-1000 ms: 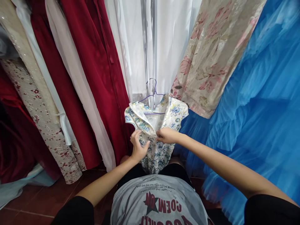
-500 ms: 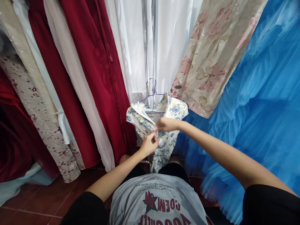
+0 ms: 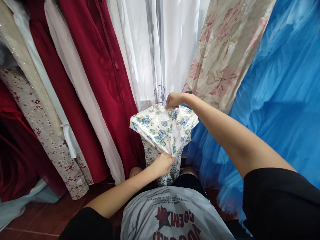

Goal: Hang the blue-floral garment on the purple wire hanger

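Observation:
A white dress with blue and yellow flowers [image 3: 160,128] hangs on a purple wire hanger [image 3: 163,96] in front of my knees. My right hand [image 3: 173,100] is closed at the top of its neckline, pinching the upper end of the zipper; the small pull is hidden by my fingers. Lower down, my left hand [image 3: 163,164] grips the fabric beside the same seam and holds it taut. Between the two hands the seam runs nearly straight, with its edges together.
Dark red gowns [image 3: 100,73] and a pale pink one hang on the left. Behind the hanger falls white fabric [image 3: 175,43]. To the right are a beige floral dress [image 3: 222,60] and a full blue tulle skirt [image 3: 282,110]. Red tiles [image 3: 32,213] cover the floor.
My right hand has moved up from mid-chest to the neckline, and the dress's open V has closed. My left hand has shifted slightly lower, still gripping the fabric.

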Motion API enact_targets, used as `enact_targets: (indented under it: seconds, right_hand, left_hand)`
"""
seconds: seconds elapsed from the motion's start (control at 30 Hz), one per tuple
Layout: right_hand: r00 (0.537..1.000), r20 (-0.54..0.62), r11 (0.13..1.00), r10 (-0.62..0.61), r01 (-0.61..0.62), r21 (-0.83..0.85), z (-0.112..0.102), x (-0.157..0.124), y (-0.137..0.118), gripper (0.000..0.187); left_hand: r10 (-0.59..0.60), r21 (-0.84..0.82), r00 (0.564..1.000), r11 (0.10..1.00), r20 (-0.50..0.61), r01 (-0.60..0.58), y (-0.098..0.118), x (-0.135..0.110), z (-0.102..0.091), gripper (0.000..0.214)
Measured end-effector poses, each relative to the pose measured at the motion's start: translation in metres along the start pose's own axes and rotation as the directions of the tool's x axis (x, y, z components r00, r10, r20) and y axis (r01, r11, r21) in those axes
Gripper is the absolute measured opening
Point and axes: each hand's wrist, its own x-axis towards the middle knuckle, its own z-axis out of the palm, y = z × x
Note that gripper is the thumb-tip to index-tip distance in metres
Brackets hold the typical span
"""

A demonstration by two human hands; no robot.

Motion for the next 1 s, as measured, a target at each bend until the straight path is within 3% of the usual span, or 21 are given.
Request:
enact_targets:
  seconds: [0.13,0.23,0.27,0.33,0.37,0.4,0.5,0.57,0.63,0.73,0.83,0.9,1.0]
  right_hand:
    - [0.996,-0.085,0.995,-0.001,0.01,0.103,0.005,-0.01,0.001,0.034]
    - [0.985,-0.17,0.975,0.042,-0.004,0.223,0.013,-0.021,0.002,0.028]
    - [0.981,-0.184,0.967,0.058,-0.009,0.256,0.016,-0.025,0.003,0.026]
    - [0.976,-0.206,0.957,0.064,-0.002,0.288,0.023,-0.029,0.006,0.023]
    - [0.973,-0.222,0.955,0.062,0.006,0.295,0.026,-0.031,0.007,0.023]
    - [0.968,-0.245,0.951,0.062,0.017,0.308,0.03,-0.031,0.008,0.023]
    - [0.948,-0.313,0.914,0.061,0.073,0.399,0.043,-0.031,0.01,0.025]
    - [0.93,-0.367,0.876,0.039,0.145,0.461,0.054,-0.031,0.01,0.026]
    - [0.883,-0.467,0.835,0.034,0.232,0.5,0.068,-0.031,0.008,0.032]
    - [0.8,-0.586,0.731,0.128,0.324,0.601,0.09,-0.03,0.005,0.034]
    - [0.821,-0.532,0.638,0.207,0.299,0.709,0.105,-0.029,0.002,0.035]
    - [0.838,-0.509,0.641,0.194,0.285,0.713,0.109,-0.029,0.001,0.037]
    - [0.826,-0.546,0.667,0.138,0.33,0.668,0.108,-0.029,-0.001,0.037]
  left_hand:
    - [-0.022,-0.123,1.0,0.992,-0.003,0.022,-0.011,0.006,-0.013,0.017]
    - [-0.181,-0.354,0.963,0.93,-0.2,0.101,-0.03,0.024,-0.047,0.017]
    - [-0.249,-0.43,0.915,0.898,-0.318,0.094,-0.039,0.033,-0.063,0.021]
    - [-0.343,-0.465,0.728,0.884,-0.594,0.037,-0.059,0.051,-0.096,0.025]
    - [-0.347,-0.459,0.653,0.888,-0.673,-0.001,-0.069,0.061,-0.112,0.029]
    - [-0.331,-0.436,0.633,0.9,-0.7,-0.011,-0.079,0.07,-0.125,0.033]
    - [-0.268,-0.364,0.723,0.931,-0.637,0.024,-0.1,0.095,-0.148,0.027]
    - [-0.282,-0.361,0.751,0.931,-0.597,0.063,-0.106,0.105,-0.15,0.017]
    - [-0.331,-0.378,0.725,0.92,-0.604,0.104,-0.107,0.111,-0.148,0.012]
    - [-0.382,-0.397,0.68,0.906,-0.625,0.145,-0.104,0.112,-0.144,0.011]
    - [-0.4,-0.399,0.666,0.902,-0.63,0.163,-0.103,0.11,-0.142,0.012]
    - [-0.396,-0.383,0.664,0.907,-0.634,0.175,-0.104,0.108,-0.142,0.012]
    - [-0.386,-0.374,0.661,0.912,-0.643,0.169,-0.102,0.107,-0.14,0.012]
